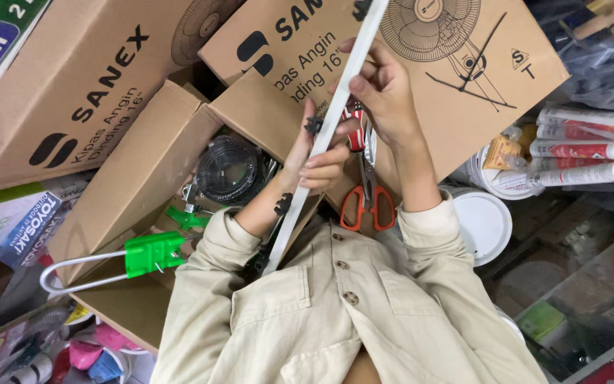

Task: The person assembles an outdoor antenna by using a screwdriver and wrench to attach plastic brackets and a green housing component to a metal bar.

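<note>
Two hands close on one long white strip [328, 131] that runs slantwise from the top of the view down to the person's beige jacket [335, 313]. The left hand [319, 162] has its grip wrapped shut around the strip's middle, fingers curled over the front, forearm rising out of a rolled sleeve. The right hand [384, 92], higher along the strip, pinches it between thumb and bent fingers, wrist turned inward. Just right of the strip lie orange-handled scissors [367, 203]. Left of the strip an open cardboard box [136, 178] holds a coil of black wire [227, 169] and green plastic parts [185, 217]; a green-bodied padlock with a long shackle [126, 259] rests at the box's lower edge
</note>
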